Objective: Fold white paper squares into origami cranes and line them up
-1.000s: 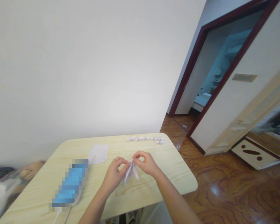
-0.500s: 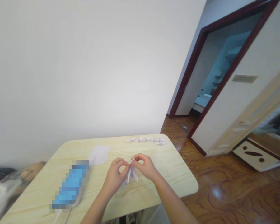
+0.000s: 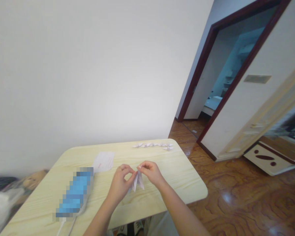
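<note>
A folded piece of white paper [image 3: 138, 183] hangs between my two hands, its pointed flaps spreading downward above the table. My left hand [image 3: 123, 178] pinches its upper left side between thumb and fingers. From the right, my right hand [image 3: 149, 171] pinches the top edge, with the fingertips of both hands almost touching. Farther back, a row of small folded paper pieces [image 3: 151, 145] lies near the table's far edge. Several flat white sheets [image 3: 103, 161] rest left of my hands.
A phone with a blurred blue screen [image 3: 75, 191] lies at the left of the pale wooden table [image 3: 182, 183], white cables running toward me. A white wall [image 3: 100, 72] stands behind. Bags and a doll-like head [image 3: 34, 179] are beyond the left edge.
The view has shifted slightly. My right fingers have closed in tighter at the top of the folded paper; my left hand keeps its pinch.
</note>
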Available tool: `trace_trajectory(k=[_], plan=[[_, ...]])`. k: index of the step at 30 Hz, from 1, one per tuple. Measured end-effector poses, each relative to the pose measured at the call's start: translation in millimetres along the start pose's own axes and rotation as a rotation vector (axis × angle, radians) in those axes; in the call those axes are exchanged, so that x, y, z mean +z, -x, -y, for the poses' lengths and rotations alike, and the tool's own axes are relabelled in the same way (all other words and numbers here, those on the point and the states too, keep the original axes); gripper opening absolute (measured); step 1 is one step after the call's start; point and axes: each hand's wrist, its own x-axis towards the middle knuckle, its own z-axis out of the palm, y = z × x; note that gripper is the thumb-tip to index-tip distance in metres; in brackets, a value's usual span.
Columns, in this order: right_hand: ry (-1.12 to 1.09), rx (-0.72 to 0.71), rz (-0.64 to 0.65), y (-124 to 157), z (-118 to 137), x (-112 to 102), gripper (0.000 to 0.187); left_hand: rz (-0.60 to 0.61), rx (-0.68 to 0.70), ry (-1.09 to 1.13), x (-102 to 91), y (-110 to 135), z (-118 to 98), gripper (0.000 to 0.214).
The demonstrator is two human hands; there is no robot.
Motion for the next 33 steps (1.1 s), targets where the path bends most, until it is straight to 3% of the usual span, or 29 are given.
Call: trace_trajectory(k=[5, 9, 12, 18, 26, 33], plan=[[-0.106, 0.048, 0.061, -2, -1, -2, 0.038, -0.036, -0.033, 0.016, 2.2, 2, 3, 0.017], [-0.091, 0.017, 0.137, -4, -1, -3, 0.03, -0.052, -0.073, 0.064, 5.0, 3, 7, 0.017], [-0.062, 0.012, 0.138, -5, 2, -6, 0.027, 0.012, -0.094, 0.145, 4.0, 6, 10, 0.021], [-0.045, 0.008, 0.137, -5, 10, -9, 0.025, 0.153, 0.085, 0.177, -3.1, 13, 10, 0.02], [-0.055, 0.006, 0.252, -4, 8, 0, 0.015, 0.044, 0.074, 0.027, -5.4, 17, 9, 0.012], [0.163, -0.082, 0.243, 1, 21, -1, 0.013, -0.011, 0.093, -0.116, -9.7, 14, 9, 0.014]])
